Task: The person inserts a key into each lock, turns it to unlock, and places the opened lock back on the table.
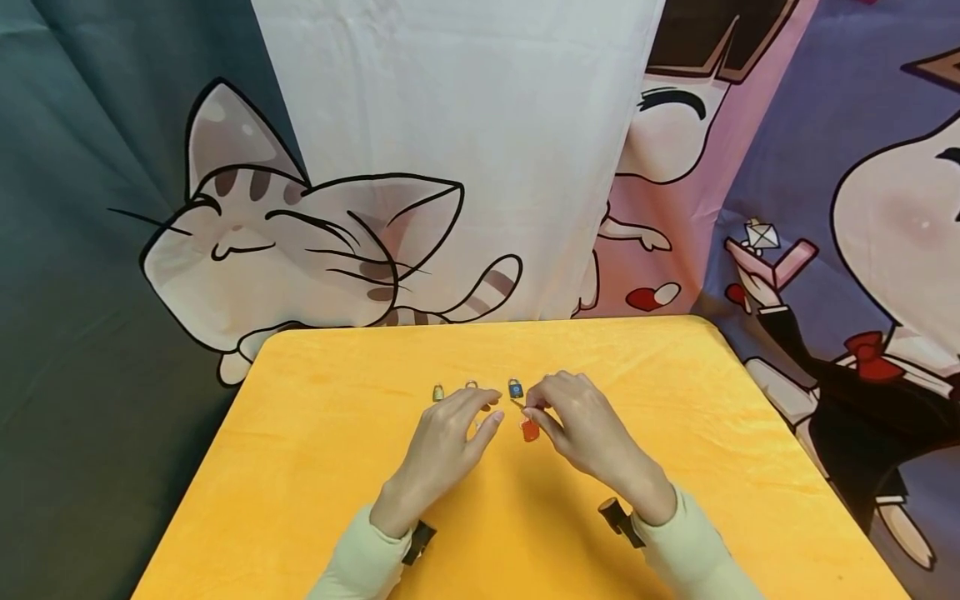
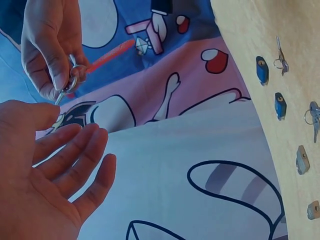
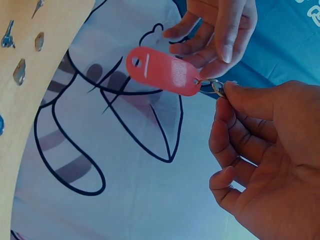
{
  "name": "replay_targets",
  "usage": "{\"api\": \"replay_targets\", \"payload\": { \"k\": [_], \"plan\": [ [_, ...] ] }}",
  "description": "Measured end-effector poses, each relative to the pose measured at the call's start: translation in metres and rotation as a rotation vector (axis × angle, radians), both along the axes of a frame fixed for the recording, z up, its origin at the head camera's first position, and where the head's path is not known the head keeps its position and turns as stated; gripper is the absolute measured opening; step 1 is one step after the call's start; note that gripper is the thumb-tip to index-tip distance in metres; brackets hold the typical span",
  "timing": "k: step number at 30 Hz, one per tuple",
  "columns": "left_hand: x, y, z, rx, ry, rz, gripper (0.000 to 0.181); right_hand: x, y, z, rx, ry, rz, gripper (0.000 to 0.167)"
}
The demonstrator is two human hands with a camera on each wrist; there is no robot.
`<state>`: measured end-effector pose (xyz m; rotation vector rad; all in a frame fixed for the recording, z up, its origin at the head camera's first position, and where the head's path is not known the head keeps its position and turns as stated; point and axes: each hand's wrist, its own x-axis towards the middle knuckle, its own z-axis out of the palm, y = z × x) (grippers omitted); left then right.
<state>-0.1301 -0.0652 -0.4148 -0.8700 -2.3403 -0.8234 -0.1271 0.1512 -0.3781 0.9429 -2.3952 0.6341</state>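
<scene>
My right hand [image 1: 583, 422] pinches a small key on a metal ring [image 3: 218, 88] between thumb and forefinger. A red plastic key tag [image 3: 165, 72] hangs from that ring. Beside it, my left hand [image 1: 447, 435] holds nothing. Its fingers [image 2: 80, 150] are loosely extended, and the thumb lies close to the key; whether they touch I cannot tell. Just beyond my right fingertips in the head view stands a blue padlock [image 1: 515, 388]. A brass-coloured padlock [image 1: 438, 392] is farther left, and another padlock [image 1: 472, 384] is partly hidden behind my left hand.
In the left wrist view, two blue padlocks and two metallic padlocks [image 2: 303, 160] lie on the table in a row. Loose keys on rings [image 2: 314, 120] lie near them. The yellow table [image 1: 300, 467] ends at a printed cartoon curtain [image 1: 487, 100].
</scene>
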Motion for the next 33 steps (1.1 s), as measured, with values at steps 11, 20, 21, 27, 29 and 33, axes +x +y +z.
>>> {"api": "replay_targets", "payload": {
  "k": [11, 20, 21, 27, 29, 33],
  "plan": [
    [0.001, 0.0, 0.003, 0.064, 0.074, -0.074, 0.014, 0.002, -0.01, 0.001, 0.018, -0.039, 0.027, 0.014],
    [0.001, -0.001, 0.001, 0.058, 0.103, -0.095, 0.007, 0.003, -0.015, -0.002, 0.025, -0.032, 0.044, 0.016],
    [0.001, -0.001, 0.001, 0.057, 0.108, -0.099, 0.006, 0.003, -0.015, -0.002, 0.024, -0.028, 0.047, 0.016],
    [0.002, -0.002, 0.002, 0.057, 0.126, -0.097, 0.005, 0.003, -0.016, -0.002, 0.015, -0.033, 0.054, 0.016],
    [0.002, -0.002, 0.003, 0.06, 0.127, -0.089, 0.006, 0.003, -0.016, -0.002, 0.006, -0.043, 0.043, 0.017],
    [0.002, -0.002, 0.003, 0.085, 0.134, -0.077, 0.008, 0.004, -0.016, -0.002, -0.021, -0.05, 0.029, 0.018]
  ]
}}
